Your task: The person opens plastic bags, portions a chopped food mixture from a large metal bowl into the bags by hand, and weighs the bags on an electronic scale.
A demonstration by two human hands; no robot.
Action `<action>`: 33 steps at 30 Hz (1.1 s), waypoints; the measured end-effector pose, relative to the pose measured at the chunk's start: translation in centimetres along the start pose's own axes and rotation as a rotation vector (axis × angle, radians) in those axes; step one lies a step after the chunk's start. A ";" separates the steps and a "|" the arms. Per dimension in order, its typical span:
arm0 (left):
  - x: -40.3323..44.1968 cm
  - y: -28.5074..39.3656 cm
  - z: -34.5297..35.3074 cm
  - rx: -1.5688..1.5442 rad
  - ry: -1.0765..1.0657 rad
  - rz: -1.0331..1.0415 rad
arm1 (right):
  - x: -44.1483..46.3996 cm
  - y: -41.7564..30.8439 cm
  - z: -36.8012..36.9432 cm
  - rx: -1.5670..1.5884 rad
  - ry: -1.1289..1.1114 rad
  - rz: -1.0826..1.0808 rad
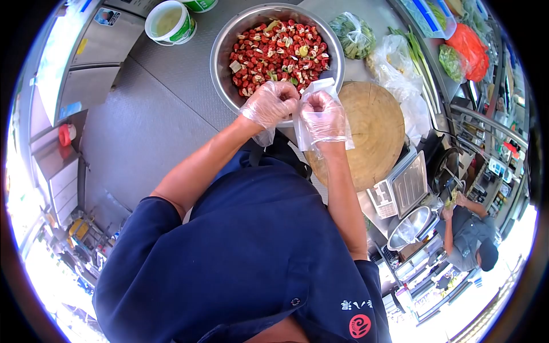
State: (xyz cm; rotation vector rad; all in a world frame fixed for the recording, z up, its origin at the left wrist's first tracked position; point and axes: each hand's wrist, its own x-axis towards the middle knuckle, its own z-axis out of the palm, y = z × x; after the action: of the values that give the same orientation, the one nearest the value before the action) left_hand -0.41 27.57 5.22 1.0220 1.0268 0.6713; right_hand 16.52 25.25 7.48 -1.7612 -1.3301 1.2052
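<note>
Both my hands wear clear plastic gloves and meet over the near rim of a large metal bowl (221, 80). Cut red chillies (269, 54), mixed with pale pieces, fill the bowl. My right hand (323, 117) is closed on a thin white plastic bag (320, 86), which spreads around its fingers and hangs below the wrist. My left hand (271, 104) is closed in a pinch beside the bag's left edge; what its fingertips hold, if anything, is hidden. Right of my right hand lies a round wooden chopping board (374, 131).
Behind the board lie bagged leafy greens (353, 35), another clear bag (394, 60) and spring onions (422, 71). A scale (400, 186) and metal bowls (409, 227) stand to the right. A white bucket (170, 24) sits at back left. A co-worker (472, 237) stands far right.
</note>
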 end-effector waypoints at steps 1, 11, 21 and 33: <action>0.0 -0.1 0.0 -0.002 0.024 0.010 | 0.0 0.2 -0.1 0.037 -0.018 0.016; -0.6 0.2 -0.6 -0.228 0.045 -0.062 | 0.2 0.2 -0.8 0.142 -0.052 0.104; 0.1 -0.2 -0.2 -0.042 -0.029 0.039 | -0.5 -2.6 -0.5 -0.137 -0.040 -0.035; -0.5 1.0 0.2 -0.206 0.011 -0.057 | -0.8 -2.4 -0.2 -0.113 0.017 -0.175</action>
State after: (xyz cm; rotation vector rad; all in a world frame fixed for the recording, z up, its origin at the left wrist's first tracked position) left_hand -0.39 27.46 6.33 0.8080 0.9705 0.7206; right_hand 15.70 25.23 9.85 -1.6881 -1.5337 1.0348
